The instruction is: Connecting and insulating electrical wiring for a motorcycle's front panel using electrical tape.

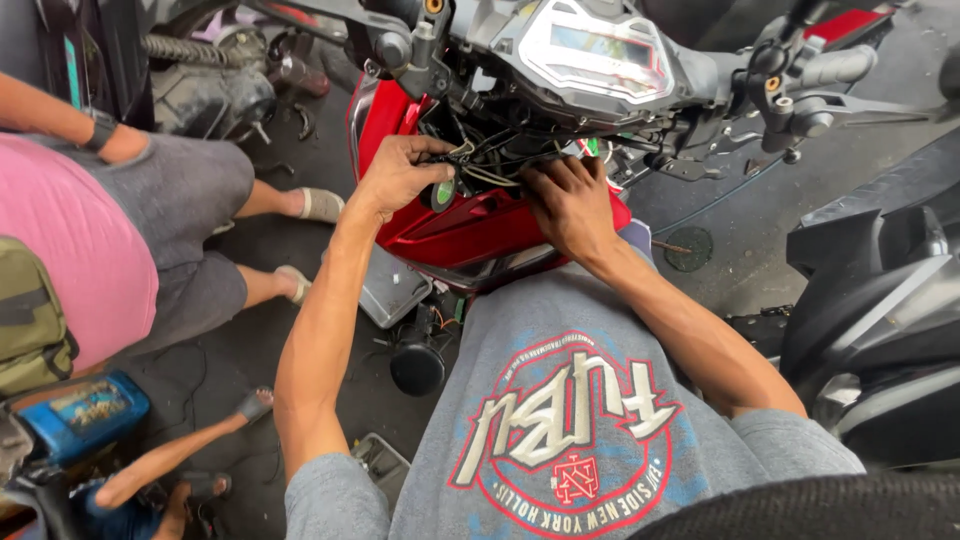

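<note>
Left hand pinches the wire bundle under the instrument cluster; right hand, fingers curled into the wiring, should tease strands gently, not yank.

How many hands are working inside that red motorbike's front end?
2. The left hand grips the wire bundle below the instrument panel; the right hand presses in beside it. Others may be hidden.

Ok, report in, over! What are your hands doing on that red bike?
Left hand pinching the wires under the dash. Right hand down in the same bundle against the red panel. Another person's leg close on the left.
</note>
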